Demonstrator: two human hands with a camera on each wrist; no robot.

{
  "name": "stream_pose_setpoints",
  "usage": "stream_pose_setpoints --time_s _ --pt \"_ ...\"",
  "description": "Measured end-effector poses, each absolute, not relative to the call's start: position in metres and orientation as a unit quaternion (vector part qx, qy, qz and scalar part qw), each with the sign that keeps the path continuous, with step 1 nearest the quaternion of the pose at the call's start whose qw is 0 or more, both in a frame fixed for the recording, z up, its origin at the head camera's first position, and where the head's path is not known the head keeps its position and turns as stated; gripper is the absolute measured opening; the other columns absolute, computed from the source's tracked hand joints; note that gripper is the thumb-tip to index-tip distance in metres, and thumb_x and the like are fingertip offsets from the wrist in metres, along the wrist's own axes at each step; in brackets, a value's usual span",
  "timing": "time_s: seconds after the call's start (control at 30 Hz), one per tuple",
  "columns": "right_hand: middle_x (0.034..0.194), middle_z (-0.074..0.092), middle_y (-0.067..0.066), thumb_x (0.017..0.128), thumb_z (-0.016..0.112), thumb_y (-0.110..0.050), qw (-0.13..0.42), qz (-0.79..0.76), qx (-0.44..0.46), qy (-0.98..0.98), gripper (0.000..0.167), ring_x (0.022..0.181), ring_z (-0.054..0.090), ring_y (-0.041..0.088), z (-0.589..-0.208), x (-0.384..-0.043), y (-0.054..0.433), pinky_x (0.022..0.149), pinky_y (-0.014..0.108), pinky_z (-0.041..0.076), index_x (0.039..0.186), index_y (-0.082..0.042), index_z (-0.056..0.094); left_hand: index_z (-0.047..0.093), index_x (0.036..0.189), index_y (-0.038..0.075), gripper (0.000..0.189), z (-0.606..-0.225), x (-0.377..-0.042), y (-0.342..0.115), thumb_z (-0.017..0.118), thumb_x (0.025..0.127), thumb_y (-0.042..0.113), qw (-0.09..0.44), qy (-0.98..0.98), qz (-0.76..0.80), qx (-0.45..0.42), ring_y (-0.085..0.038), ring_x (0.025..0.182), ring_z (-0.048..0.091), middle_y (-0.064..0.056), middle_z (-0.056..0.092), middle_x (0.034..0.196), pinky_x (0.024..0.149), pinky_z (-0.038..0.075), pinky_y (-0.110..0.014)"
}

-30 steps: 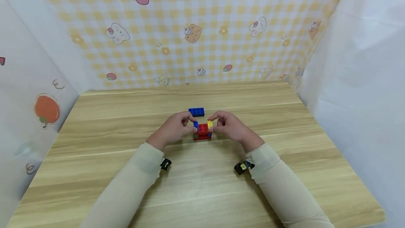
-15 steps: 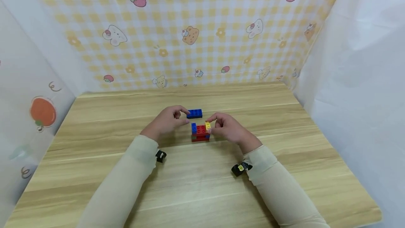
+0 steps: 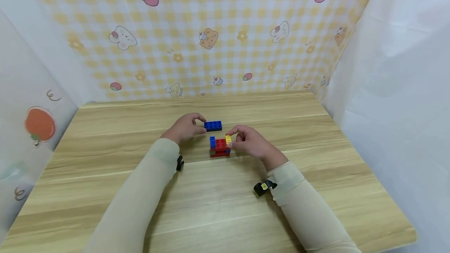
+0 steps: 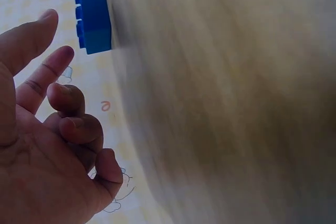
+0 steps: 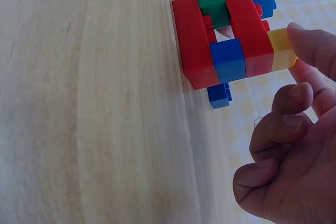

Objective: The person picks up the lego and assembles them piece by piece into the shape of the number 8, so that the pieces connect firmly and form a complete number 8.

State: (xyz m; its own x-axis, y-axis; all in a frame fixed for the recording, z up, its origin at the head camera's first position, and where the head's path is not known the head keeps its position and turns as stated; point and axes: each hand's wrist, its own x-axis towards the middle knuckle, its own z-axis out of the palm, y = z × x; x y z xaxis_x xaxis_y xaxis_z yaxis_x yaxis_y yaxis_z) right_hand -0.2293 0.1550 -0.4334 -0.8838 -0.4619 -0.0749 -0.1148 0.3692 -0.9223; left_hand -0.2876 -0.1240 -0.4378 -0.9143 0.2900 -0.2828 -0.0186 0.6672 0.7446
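Observation:
In the head view my left hand (image 3: pixel 184 129) reaches to the left end of a long blue brick (image 3: pixel 213 126) lying on the table. The left wrist view shows its thumb and index finger spread, just short of that brick (image 4: pixel 96 17). My right hand (image 3: pixel 252 143) pinches a yellow brick (image 3: pixel 228 139) on the right end of a small stack. A small blue brick (image 3: pixel 212 142) stands at the stack's left end. Between the stack's two red bricks (image 5: pixel 195 45), a green brick (image 5: pixel 213 9) and another blue brick (image 5: pixel 229 60) show in the right wrist view.
The wooden table (image 3: pixel 197 206) carries the stack and, just behind it, the long blue brick. A yellow checked cloth (image 3: pixel 225 57) hangs along the back edge. White sheets (image 3: pixel 393 69) hang at both sides.
My left hand has let go of the small blue brick on the stack and moved back and left to the long blue brick. The right hand keeps its pinch on the yellow brick.

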Motion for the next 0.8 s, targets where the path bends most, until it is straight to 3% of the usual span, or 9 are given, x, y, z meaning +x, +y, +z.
stream_pose_setpoints --time_s 0.1,0.23,0.37,0.47,0.63,0.8 --pt "0.074 0.049 0.001 0.098 0.073 -0.007 0.161 -0.532 -0.181 0.812 0.031 0.060 0.042 0.015 -0.434 -0.229 0.155 0.054 0.026 0.037 0.129 -0.004 0.067 0.059 0.143 0.020 0.043 -0.437 -0.291 -0.122 0.071 0.102 0.028 0.197 0.897 0.389 0.069 -0.022 0.072 0.057 -0.013 0.054 0.110 0.068 0.048 -0.037" --pt "0.074 0.050 0.001 0.098 0.073 -0.007 0.160 -0.529 -0.185 0.813 0.031 0.060 0.042 0.015 -0.434 -0.230 0.155 0.054 0.026 0.037 0.129 -0.005 0.067 0.058 0.145 0.019 0.046 -0.436 -0.294 -0.119 0.070 0.102 0.028 0.200 0.907 0.365 0.061 -0.021 0.073 0.059 -0.012 0.062 0.117 0.083 0.049 -0.042" --pt "0.075 0.050 0.001 0.098 0.073 -0.007 0.159 -0.527 -0.189 0.813 0.032 0.060 0.042 0.016 -0.433 -0.229 0.155 0.054 0.026 0.037 0.129 -0.003 0.067 0.059 0.144 0.017 0.046 -0.436 -0.298 -0.115 0.071 0.101 0.027 0.201 0.917 0.340 0.062 -0.028 0.102 0.061 -0.013 0.059 0.144 0.106 0.045 -0.051" --pt "0.075 0.049 0.001 0.098 0.072 -0.006 0.160 -0.530 -0.189 0.811 0.032 0.060 0.042 0.016 -0.433 -0.229 0.155 0.054 0.025 0.037 0.130 -0.002 0.066 0.061 0.142 0.017 0.045 -0.436 -0.301 -0.112 0.073 0.099 0.025 0.201 0.923 0.323 0.060 -0.035 0.131 0.049 -0.013 0.047 0.161 0.118 0.036 -0.056" --pt "0.074 0.049 0.001 0.098 0.072 -0.005 0.160 -0.534 -0.187 0.809 0.032 0.059 0.041 0.015 -0.435 -0.229 0.156 0.054 0.025 0.036 0.129 -0.002 0.067 0.064 0.139 0.017 0.043 -0.436 -0.302 -0.107 0.074 0.097 0.025 0.196 0.932 0.299 0.057 -0.037 0.141 0.047 -0.012 0.053 0.156 0.121 0.029 -0.063" --pt "0.074 0.049 0.001 0.098 0.073 -0.005 0.159 -0.535 -0.186 0.809 0.032 0.060 0.042 0.015 -0.434 -0.229 0.156 0.054 0.025 0.037 0.129 -0.002 0.066 0.067 0.134 0.015 0.040 -0.435 -0.301 -0.102 0.074 0.097 0.025 0.184 0.940 0.282 0.052 -0.038 0.137 0.051 -0.012 0.060 0.149 0.119 0.023 -0.069"
